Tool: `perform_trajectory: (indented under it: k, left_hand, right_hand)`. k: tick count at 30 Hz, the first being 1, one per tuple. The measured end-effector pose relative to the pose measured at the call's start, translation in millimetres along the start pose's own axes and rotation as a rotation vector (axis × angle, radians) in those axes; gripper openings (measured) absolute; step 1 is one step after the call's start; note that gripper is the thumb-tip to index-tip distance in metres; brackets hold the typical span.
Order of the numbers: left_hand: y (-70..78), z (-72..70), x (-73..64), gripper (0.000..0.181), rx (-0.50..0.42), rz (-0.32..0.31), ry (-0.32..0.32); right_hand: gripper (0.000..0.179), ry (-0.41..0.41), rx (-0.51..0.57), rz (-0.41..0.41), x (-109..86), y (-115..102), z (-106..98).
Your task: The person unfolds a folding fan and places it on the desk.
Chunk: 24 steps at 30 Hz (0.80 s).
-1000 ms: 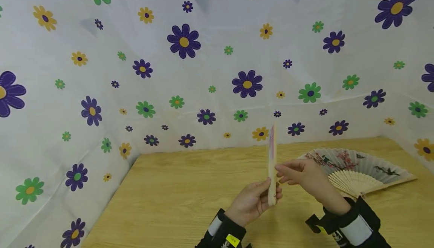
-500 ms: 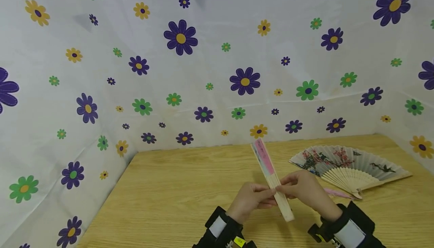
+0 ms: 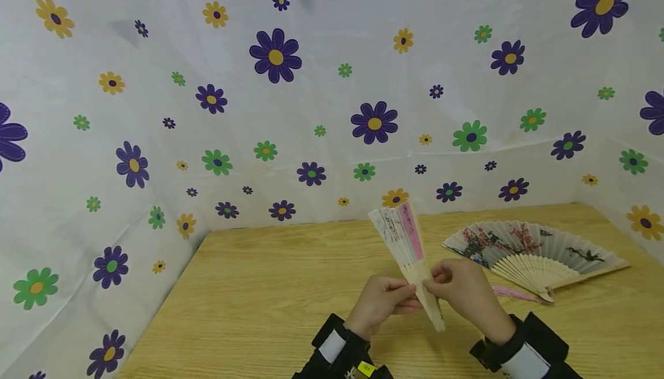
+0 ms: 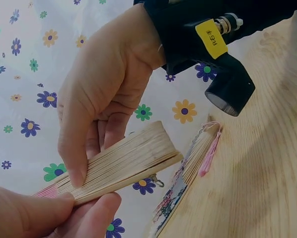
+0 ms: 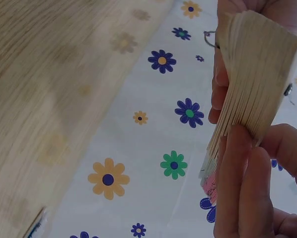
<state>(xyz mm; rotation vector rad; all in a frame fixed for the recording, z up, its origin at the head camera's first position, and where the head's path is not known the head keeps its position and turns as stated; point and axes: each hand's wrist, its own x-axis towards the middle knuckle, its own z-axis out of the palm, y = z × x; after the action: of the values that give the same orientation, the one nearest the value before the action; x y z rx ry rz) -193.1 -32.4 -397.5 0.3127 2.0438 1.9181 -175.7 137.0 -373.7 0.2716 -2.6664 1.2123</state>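
A folding fan (image 3: 407, 241) with pale ribs and a pink and white printed leaf is held up over the table, tilted and slightly spread. My left hand (image 3: 381, 303) pinches its ribs from the left, thumb in front. On the other side my right hand (image 3: 464, 291) pinches the ribs between thumb and fingers. Seen close in the left wrist view, the stacked ribs (image 4: 123, 161) lie between both hands, and a small metal loop (image 4: 157, 182) sticks out near the rib end. The right wrist view shows the thick rib end (image 5: 262, 44) with fingers wrapped beneath.
A second fan (image 3: 562, 275), spread wide with blossom and bird prints, lies on the wooden table (image 3: 270, 287) at the right. Its pink tassel (image 3: 513, 293) lies beside the pivot. A white flowered cloth (image 3: 321, 102) rises behind and at the sides.
The held fan has turned from edge-on to face me, then fanned out a little, its white part showing more at the left. My right hand has come onto the ribs.
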Motion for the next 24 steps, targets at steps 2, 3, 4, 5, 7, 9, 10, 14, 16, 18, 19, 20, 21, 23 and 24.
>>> perform_trajectory:
  k: [2,3,4,5,7,9,10,14,16,18,19,20,21,23,24]
  left_hand:
    - [0.8,0.4,0.0,0.021,0.005,0.002,0.008]
    - [0.9,0.6,0.0,0.021,0.007,0.000,0.011]
    - [1.0,0.6,0.0,0.021,0.009,-0.002,0.014]
    - [1.1,0.7,-0.1,0.021,0.009,-0.003,0.017]
    - [1.0,0.7,-0.2,0.021,0.008,-0.004,0.021]
    - [0.5,0.7,0.0,0.021,0.007,0.001,0.027]
    - [0.4,0.8,0.1,0.021,0.005,0.006,0.029]
    - [-0.6,1.1,0.8,0.021,0.006,0.020,0.035]
    - [-0.7,0.9,0.7,0.021,0.005,0.022,0.035]
    - [-0.6,0.3,0.8,0.021,0.007,0.020,0.037]
    - [-0.3,0.0,0.8,0.021,0.009,0.018,0.038]
    - [-0.1,-0.3,1.0,0.021,0.011,0.018,0.039]
    - [0.2,-0.7,1.2,0.021,0.014,0.020,0.040]
    - [0.8,-1.2,1.7,0.022,0.019,0.022,0.042]
    - [1.1,-1.3,1.9,0.022,0.022,0.023,0.043]
  right_hand:
    - [0.016,0.008,-0.007,0.013,0.0,-0.3,0.6]
    - [0.016,0.009,-0.007,0.022,0.0,-0.6,0.9]
    - [0.016,0.009,-0.007,0.028,0.0,-1.1,1.0]
    - [0.016,0.008,-0.006,0.033,-0.2,-1.5,0.9]
    - [0.016,0.010,-0.015,0.040,-0.1,-2.1,1.0]
    - [0.016,0.024,-0.040,0.044,0.1,-2.7,0.9]
    - [0.016,0.032,-0.051,0.044,0.2,-2.8,0.7]
    - [0.016,0.059,-0.084,0.044,0.4,-1.7,0.7]
    - [0.016,0.061,-0.082,0.035,0.4,-0.7,0.9]
    - [0.014,0.065,-0.082,0.023,0.6,0.4,1.3]
    - [0.014,0.067,-0.081,0.019,0.9,1.0,1.5]
    - [0.013,0.069,-0.080,0.017,1.3,1.5,1.6]
    - [0.013,0.071,-0.080,0.014,1.9,2.2,1.8]
    - [0.013,0.081,-0.079,0.009,2.8,3.7,1.9]
    - [0.013,0.091,-0.080,0.006,3.3,4.6,1.9]
